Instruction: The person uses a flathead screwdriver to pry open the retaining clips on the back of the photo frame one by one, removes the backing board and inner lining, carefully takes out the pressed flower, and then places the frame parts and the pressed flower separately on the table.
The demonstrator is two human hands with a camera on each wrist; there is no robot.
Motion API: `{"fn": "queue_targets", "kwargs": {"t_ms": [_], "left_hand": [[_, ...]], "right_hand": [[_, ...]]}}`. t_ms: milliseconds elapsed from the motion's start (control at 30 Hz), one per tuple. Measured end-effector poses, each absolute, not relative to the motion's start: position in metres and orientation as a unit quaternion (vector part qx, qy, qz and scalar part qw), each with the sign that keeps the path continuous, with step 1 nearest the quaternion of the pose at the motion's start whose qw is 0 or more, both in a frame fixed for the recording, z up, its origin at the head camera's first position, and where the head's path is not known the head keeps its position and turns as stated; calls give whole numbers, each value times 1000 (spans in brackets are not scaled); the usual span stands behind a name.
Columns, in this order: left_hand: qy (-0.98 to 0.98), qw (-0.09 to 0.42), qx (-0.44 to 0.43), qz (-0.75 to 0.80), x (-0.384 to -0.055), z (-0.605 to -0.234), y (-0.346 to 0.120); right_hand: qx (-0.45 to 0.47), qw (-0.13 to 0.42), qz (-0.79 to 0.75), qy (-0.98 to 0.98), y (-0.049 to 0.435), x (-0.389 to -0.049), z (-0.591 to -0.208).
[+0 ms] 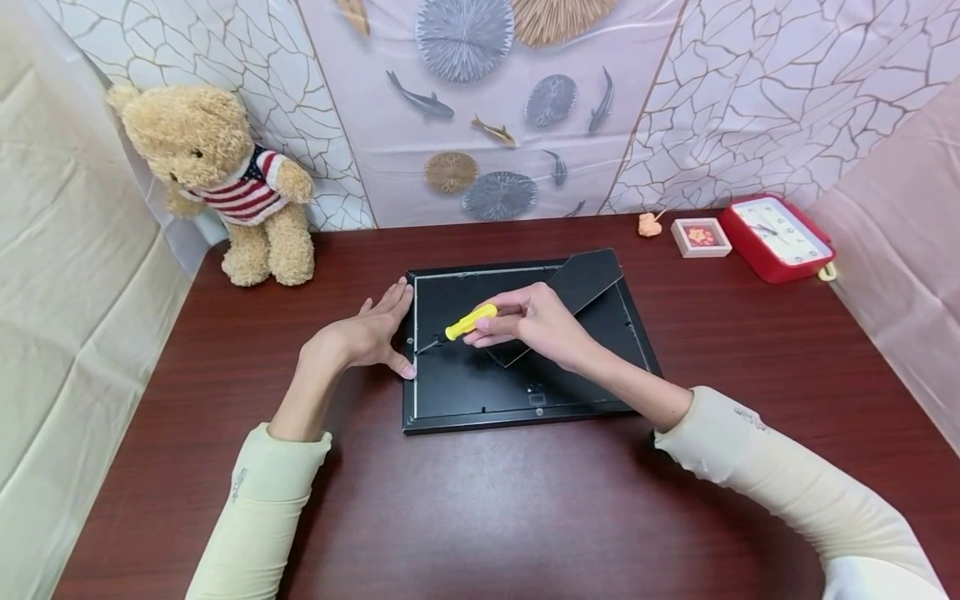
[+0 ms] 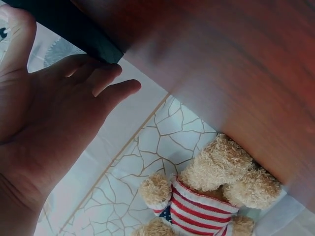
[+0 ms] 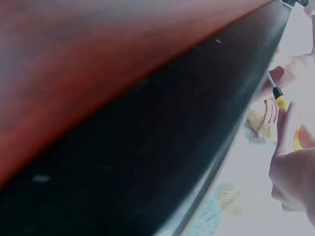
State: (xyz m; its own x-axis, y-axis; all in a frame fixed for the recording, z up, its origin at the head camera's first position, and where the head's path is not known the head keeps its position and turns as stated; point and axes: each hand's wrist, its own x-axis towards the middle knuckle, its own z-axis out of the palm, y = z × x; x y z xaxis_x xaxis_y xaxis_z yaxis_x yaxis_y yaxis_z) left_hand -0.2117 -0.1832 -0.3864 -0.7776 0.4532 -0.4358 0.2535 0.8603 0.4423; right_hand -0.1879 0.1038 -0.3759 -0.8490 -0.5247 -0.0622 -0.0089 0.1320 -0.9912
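A black picture frame (image 1: 465,392) lies face down on the table, its back panel and fold-out stand (image 1: 588,275) facing up. My right hand (image 1: 536,321) grips the yellow handle of a screwdriver (image 1: 468,322), whose tip touches the frame's left edge near a small metal tab. In the right wrist view the same screwdriver (image 3: 281,101) slants out from the right hand (image 3: 295,172). My left hand (image 1: 360,337) rests along the frame's left side, fingers extended and thumb on the rim. The left wrist view shows that hand (image 2: 59,108) with straight fingers against the frame's dark edge (image 2: 74,29).
A teddy bear (image 1: 240,187) in a striped sweater sits at the back left of the brown table (image 1: 480,508). Along the back right are a small orange trinket (image 1: 649,224), a small white-framed box (image 1: 701,238) and a red clock (image 1: 777,237). A patterned backdrop stands behind.
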Motion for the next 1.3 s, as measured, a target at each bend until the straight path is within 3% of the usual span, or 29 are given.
{"fn": "queue_targets", "kwargs": {"t_ms": [700, 1300], "left_hand": [[924, 283, 182, 182, -207, -376, -179], [924, 289, 177, 177, -207, -375, -178]], "right_hand": [[-209, 155, -571, 778, 71, -186, -353], [-246, 150, -503, 815, 50, -191, -332]]}}
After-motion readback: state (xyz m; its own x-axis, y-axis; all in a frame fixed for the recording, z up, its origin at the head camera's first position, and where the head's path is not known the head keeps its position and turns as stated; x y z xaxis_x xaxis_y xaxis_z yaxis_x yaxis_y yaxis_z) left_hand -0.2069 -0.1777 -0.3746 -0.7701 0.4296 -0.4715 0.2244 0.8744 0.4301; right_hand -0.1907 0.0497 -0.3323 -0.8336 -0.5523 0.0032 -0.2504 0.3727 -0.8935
